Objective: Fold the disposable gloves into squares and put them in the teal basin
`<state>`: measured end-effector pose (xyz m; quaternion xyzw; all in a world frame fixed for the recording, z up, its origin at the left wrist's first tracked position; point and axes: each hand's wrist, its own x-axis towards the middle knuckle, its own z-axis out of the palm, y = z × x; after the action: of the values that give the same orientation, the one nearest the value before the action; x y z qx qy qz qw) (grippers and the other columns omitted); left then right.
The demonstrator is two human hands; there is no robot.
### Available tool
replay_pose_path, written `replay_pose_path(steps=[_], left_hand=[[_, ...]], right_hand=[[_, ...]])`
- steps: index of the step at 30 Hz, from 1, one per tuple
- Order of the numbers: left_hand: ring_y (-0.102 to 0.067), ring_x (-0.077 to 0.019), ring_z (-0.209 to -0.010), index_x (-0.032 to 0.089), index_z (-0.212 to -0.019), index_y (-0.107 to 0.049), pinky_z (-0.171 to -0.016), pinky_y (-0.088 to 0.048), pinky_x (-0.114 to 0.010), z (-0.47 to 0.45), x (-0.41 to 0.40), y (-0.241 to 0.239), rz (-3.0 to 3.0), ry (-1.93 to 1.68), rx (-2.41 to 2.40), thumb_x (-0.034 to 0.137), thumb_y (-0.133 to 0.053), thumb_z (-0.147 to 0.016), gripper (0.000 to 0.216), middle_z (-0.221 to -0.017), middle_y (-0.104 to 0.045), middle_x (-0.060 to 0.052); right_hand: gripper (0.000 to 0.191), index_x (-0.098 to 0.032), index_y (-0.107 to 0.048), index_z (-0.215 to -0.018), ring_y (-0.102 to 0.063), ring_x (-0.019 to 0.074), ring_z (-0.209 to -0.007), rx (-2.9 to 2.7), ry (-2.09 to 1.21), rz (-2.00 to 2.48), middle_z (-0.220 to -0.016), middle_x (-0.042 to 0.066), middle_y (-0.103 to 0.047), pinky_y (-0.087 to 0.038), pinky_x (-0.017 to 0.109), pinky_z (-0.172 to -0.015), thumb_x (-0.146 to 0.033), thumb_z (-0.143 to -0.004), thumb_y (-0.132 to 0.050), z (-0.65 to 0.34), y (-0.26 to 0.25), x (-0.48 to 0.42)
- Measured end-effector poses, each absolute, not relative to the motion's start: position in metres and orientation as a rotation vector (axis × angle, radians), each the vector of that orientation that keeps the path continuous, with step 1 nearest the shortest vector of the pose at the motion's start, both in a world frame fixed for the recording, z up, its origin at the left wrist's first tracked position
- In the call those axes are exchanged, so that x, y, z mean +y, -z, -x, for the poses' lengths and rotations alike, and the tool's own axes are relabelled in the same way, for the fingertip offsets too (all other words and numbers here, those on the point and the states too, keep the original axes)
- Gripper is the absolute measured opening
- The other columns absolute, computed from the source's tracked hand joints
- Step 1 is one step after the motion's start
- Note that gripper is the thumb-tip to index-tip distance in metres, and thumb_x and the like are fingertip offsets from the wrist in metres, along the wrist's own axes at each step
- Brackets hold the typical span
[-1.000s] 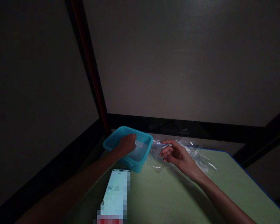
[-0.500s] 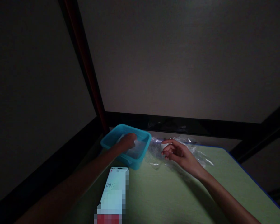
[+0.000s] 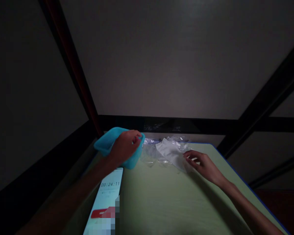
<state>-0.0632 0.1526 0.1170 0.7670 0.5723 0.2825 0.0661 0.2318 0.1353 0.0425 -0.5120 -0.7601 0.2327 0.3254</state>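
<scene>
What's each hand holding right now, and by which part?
The left hand grips the teal tub at its right rim, fingers curled over the edge. The right hand touches the near end of a white sheet on clear plastic; a firm hold cannot be told.

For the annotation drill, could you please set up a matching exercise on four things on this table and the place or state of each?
Things:
1. turquoise tub
2. phone
3. white sheet
4. clear plastic bags

Places or states:
a. under the right hand
b. lit, nearest the camera
c. crumpled, between tub and sheet
d. under the left hand

Pairs: 1-d, 2-b, 3-a, 4-c
</scene>
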Motion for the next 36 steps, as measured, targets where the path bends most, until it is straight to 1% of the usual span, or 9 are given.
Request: replay_pose_path(steps=[3, 5, 7, 11, 21, 26, 29, 33, 36], left_hand=[[-0.055, -0.0266, -0.101, 0.018, -0.102, -0.061, -0.076, -0.047, -0.035, 0.058, 0.127, -0.102, -2.581, -0.628, 1.810, 0.021, -0.055, -0.077, 0.026, -0.106, -0.062, -0.009], [-0.050, -0.0314, -0.109, 0.016, -0.106, -0.060, -0.082, -0.046, -0.040, 0.060, 0.116, -0.090, -2.620, -0.555, 1.832, 0.021, -0.061, -0.073, 0.033, -0.112, -0.060, -0.013], [-0.050, -0.0331, -0.109, 0.013, -0.105, -0.061, -0.088, -0.043, -0.043, 0.066, 0.111, -0.080, -2.672, -0.466, 1.834, 0.020, -0.064, -0.071, 0.035, -0.108, -0.062, -0.015], [-0.055, -0.0318, -0.100, 0.009, -0.110, -0.059, -0.086, -0.044, -0.043, 0.074, 0.107, -0.069, -2.808, -0.306, 1.883, 0.012, -0.057, -0.075, 0.036, -0.098, -0.065, -0.016], [-0.056, -0.0294, -0.088, 0.010, -0.101, -0.061, -0.075, -0.045, -0.042, 0.064, 0.113, -0.062, -2.752, -0.589, 2.033, 0.002, -0.040, -0.080, 0.030, -0.090, -0.064, -0.015], [-0.052, -0.0274, -0.101, 0.011, -0.104, -0.058, -0.087, -0.043, -0.041, 0.045, 0.097, -0.050, -2.743, -0.801, 1.867, 0.003, -0.049, -0.076, 0.031, -0.107, -0.059, -0.014], [-0.054, -0.0224, -0.100, 0.016, -0.101, -0.058, -0.089, -0.044, -0.036, 0.031, 0.084, -0.041, -2.704, -0.897, 1.724, 0.005, -0.052, -0.073, 0.030, -0.104, -0.060, -0.008], [-0.054, -0.0225, -0.098, 0.016, -0.090, -0.061, -0.092, -0.042, -0.039, 0.011, 0.070, -0.033, -2.122, -1.159, 1.316, 0.002, -0.052, -0.067, 0.029, -0.098, -0.061, -0.007], [-0.057, -0.0218, -0.095, 0.017, -0.087, -0.063, -0.087, -0.045, -0.038, -0.002, 0.067, -0.028, -1.877, -1.164, 1.187, 0.001, -0.053, -0.064, 0.029, -0.097, -0.062, -0.007]], right_hand=[[0.019, -0.017, -0.061, -0.088, -0.062, 0.0213, -0.079, -2.078, -0.436, 1.339, -0.095, 0.011, -0.065, -0.050, 0.033, -0.065, -0.021, -0.079, -0.044, -0.240, -0.034, 0.119], [0.020, -0.017, -0.062, -0.089, -0.061, 0.0230, -0.088, -2.127, -0.363, 1.305, -0.099, 0.011, -0.064, -0.050, 0.036, -0.073, -0.016, -0.078, -0.044, -0.243, -0.030, 0.112], [0.022, -0.018, -0.062, -0.089, -0.060, 0.0238, -0.093, -2.143, -0.333, 1.281, -0.101, 0.011, -0.064, -0.048, 0.039, -0.080, -0.013, -0.076, -0.044, -0.245, -0.027, 0.106], [0.026, -0.017, -0.062, -0.090, -0.058, 0.0243, -0.098, -2.142, -0.313, 1.309, -0.104, 0.012, -0.062, -0.046, 0.040, -0.085, -0.009, -0.074, -0.045, -0.247, -0.025, 0.103], [0.032, -0.013, -0.066, -0.098, -0.041, 0.0294, -0.123, -2.253, -0.184, 1.494, -0.132, 0.016, -0.046, -0.033, 0.044, -0.101, -0.007, -0.070, -0.051, -0.231, -0.020, 0.125], [0.038, -0.009, -0.064, -0.104, -0.041, 0.0323, -0.122, -2.286, -0.161, 1.526, -0.125, 0.018, -0.054, -0.033, 0.046, -0.101, -0.004, -0.068, -0.052, -0.222, -0.017, 0.139], [0.041, -0.006, -0.060, -0.109, -0.046, 0.0309, -0.119, -2.268, -0.126, 1.522, -0.119, 0.020, -0.057, -0.035, 0.044, -0.100, -0.004, -0.069, -0.050, -0.220, -0.024, 0.145], [0.044, -0.003, -0.055, -0.115, -0.047, 0.0286, -0.117, -2.231, -0.053, 1.466, -0.122, 0.022, -0.053, -0.034, 0.041, -0.101, -0.005, -0.072, -0.047, -0.219, -0.048, 0.149], [0.050, -0.002, -0.048, -0.123, -0.040, 0.0282, -0.123, -2.204, 0.005, 1.413, -0.131, 0.021, -0.045, -0.029, 0.043, -0.105, -0.006, -0.073, -0.044, -0.218, -0.069, 0.148]])
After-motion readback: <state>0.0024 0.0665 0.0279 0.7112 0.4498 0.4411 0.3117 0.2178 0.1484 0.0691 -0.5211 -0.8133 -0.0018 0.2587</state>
